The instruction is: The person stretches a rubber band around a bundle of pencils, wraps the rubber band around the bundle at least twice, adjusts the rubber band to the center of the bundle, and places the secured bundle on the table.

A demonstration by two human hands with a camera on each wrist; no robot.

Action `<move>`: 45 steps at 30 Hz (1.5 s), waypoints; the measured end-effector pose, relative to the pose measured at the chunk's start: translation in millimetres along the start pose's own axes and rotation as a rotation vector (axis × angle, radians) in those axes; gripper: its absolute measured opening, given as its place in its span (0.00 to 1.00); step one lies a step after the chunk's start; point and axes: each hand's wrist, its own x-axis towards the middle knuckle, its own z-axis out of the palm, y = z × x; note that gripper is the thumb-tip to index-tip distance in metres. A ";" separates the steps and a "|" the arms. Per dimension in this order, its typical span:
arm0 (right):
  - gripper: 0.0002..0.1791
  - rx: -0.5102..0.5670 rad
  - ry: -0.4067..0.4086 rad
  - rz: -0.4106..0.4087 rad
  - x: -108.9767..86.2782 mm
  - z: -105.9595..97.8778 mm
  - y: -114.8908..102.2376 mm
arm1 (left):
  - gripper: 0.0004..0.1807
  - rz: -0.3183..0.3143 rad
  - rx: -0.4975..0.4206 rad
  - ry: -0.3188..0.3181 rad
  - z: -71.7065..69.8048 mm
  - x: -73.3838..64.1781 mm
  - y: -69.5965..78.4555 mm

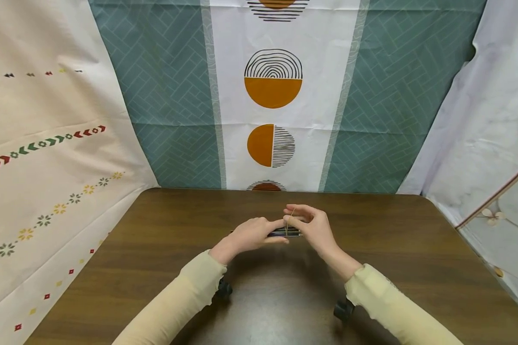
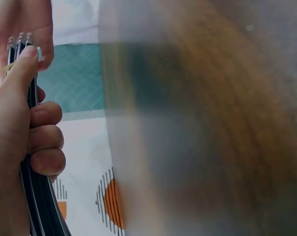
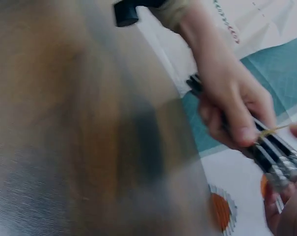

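A bundle of slim black pens (image 1: 278,233) with silvery ends is held above the table, lying crosswise in the head view. My left hand (image 1: 249,235) grips it, fingers curled round the barrels and thumb along the side, as the left wrist view shows. Near the silvery ends a thin tan rubber band (image 3: 273,131) loops round the pens (image 3: 267,153). My right hand (image 1: 318,231) pinches the band and draws part of it out from the bundle. Only an edge of the right hand shows in its own wrist view.
A dark brown wooden table (image 1: 164,268) spreads beneath both hands. Behind it hangs a green and white patterned cloth (image 1: 172,96), with a cream cloth (image 1: 60,158) along the left and a pale floral one (image 1: 500,143) on the right.
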 end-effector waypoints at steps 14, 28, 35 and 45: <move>0.30 0.036 -0.258 0.356 18.8 -21.1 19.7 | 0.17 0.132 -0.050 -0.039 9.6 -2.1 23.6; 0.34 0.475 -0.027 0.231 -4.8 -19.0 28.4 | 0.15 -0.131 -0.872 0.168 14.5 -1.1 18.2; 0.30 0.166 -0.070 -0.123 -9.0 -26.3 23.1 | 0.19 -0.190 -1.016 0.115 15.4 1.7 11.6; 0.34 -0.162 -0.137 -0.426 -9.6 -26.6 22.3 | 0.14 -0.174 -0.603 -0.025 10.3 4.3 1.1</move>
